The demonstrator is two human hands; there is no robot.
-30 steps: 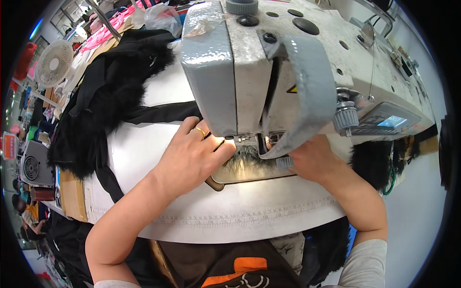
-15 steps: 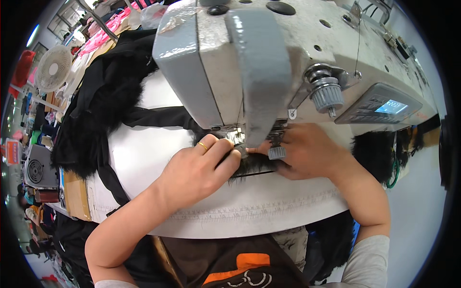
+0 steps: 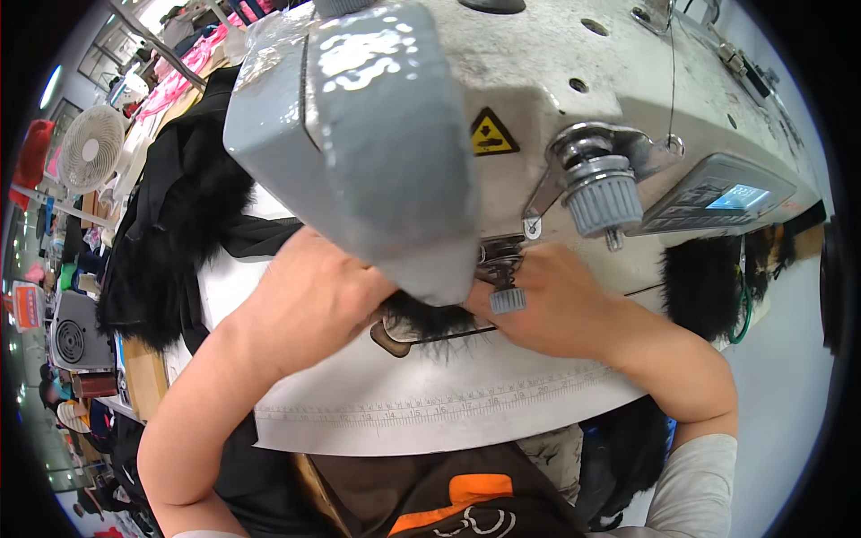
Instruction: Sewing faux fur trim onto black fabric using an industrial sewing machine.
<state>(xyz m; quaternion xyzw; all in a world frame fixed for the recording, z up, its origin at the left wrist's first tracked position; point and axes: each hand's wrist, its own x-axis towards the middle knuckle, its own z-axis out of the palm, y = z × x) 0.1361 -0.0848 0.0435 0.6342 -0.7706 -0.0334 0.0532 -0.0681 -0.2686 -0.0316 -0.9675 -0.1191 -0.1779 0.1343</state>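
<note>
A grey-white sewing machine [image 3: 386, 152] leans over the work, and its head covers the needle area. Under it lies a piece of black fur [image 3: 435, 318] on the white machine bed. To its left, my left hand [image 3: 327, 291] is bent at the wrist beside the head; its fingers are hidden behind the machine. My right hand [image 3: 552, 305] rests low over the right end of the fur, fingers curled in on it. A small knurled screw [image 3: 508, 299] partly covers those fingers.
Black fur-trimmed garments [image 3: 170, 224] heap up at the left of the white ruled table [image 3: 421, 421]. More black fur [image 3: 700, 287] and green-handled scissors [image 3: 744, 314] lie right. A tension knob [image 3: 605, 202] and lit control panel [image 3: 731, 197] are on the machine. A fan [image 3: 90, 152] stands far left.
The view has moved closer, so the machine head looms larger and hides the needle area. My left hand has moved left, its fingers now out of sight. My right hand stays by the fur.
</note>
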